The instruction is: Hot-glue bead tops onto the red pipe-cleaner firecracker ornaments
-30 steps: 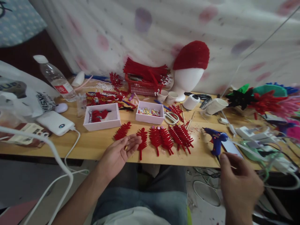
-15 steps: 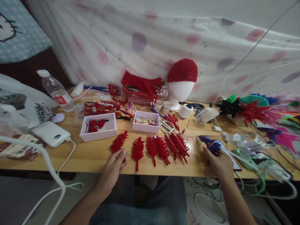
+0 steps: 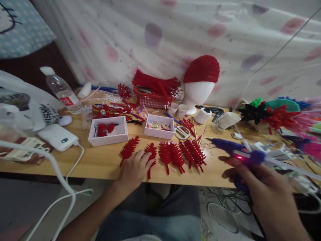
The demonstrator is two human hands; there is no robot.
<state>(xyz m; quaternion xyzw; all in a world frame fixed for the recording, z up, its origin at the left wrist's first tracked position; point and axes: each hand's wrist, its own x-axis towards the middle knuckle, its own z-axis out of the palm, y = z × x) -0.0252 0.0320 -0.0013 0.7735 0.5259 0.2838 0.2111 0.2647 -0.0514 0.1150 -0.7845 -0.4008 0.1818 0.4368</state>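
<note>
My right hand (image 3: 255, 184) is wrapped round the grip of a blue-purple hot glue gun (image 3: 225, 147), raised above the right part of the table. Its nozzle points left and a red light glows on its side. My left hand (image 3: 135, 169) lies low over the table's front edge, fingers stretched out. The fingertips rest at a plain red chenille leaf (image 3: 151, 150), covering part of its left side. Another plain red leaf (image 3: 129, 148) lies just left of it. To the right are red leaves with round gems at their tips (image 3: 165, 157) and leaves with bead strings (image 3: 193, 150).
Behind the leaves stand a box of gems (image 3: 159, 134), scissors (image 3: 182, 132) and a box with red pieces (image 3: 107, 138). Farther back are a red basket (image 3: 152, 101) and a white foam head (image 3: 198, 95). Cables and a power strip (image 3: 265, 147) lie at right.
My right hand has lifted the glue gun off the table's right side, towards me. My left hand has moved right from the leftmost leaf to the neighbouring one, and its fingers have stretched out.
</note>
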